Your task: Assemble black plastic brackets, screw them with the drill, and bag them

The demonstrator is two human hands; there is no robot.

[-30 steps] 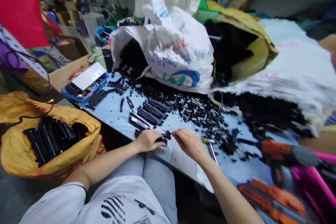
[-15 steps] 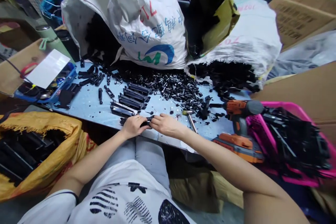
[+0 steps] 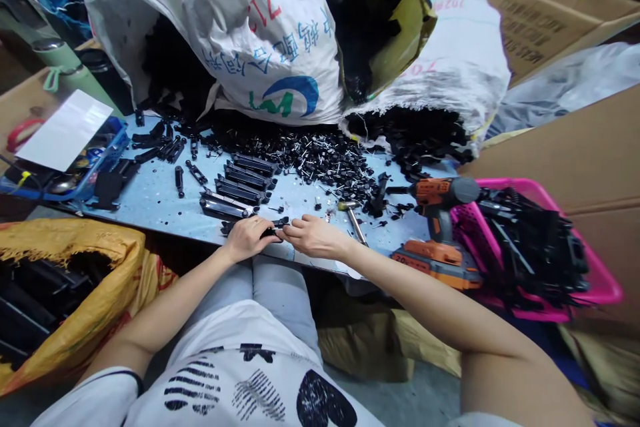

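Note:
At the table's near edge, my left hand [image 3: 249, 238] is closed around a long black plastic part [image 3: 273, 233], its fingers covering most of the length. My right hand [image 3: 314, 236] is pinched at the right end of that part; whatever lies between its fingertips is too small to make out. Just beyond my left hand, several long black plastic parts [image 3: 243, 188] lie side by side in a row. A heap of small black pieces with thin metal pins [image 3: 325, 160] spreads behind them. Right of my right hand lies a small hammer [image 3: 355, 221].
An orange cordless drill [image 3: 440, 213] stands at the right, beside a pink basket [image 3: 603, 280] of black parts. White woven sacks [image 3: 270, 47] line the back. At left are a blue tray [image 3: 117, 143] and a yellow sack [image 3: 125, 257] holding long black parts.
The view has shifted slightly, so the table things appear further left. My right fingertips have drawn a little apart from my left fingers, and more of the part's end shows.

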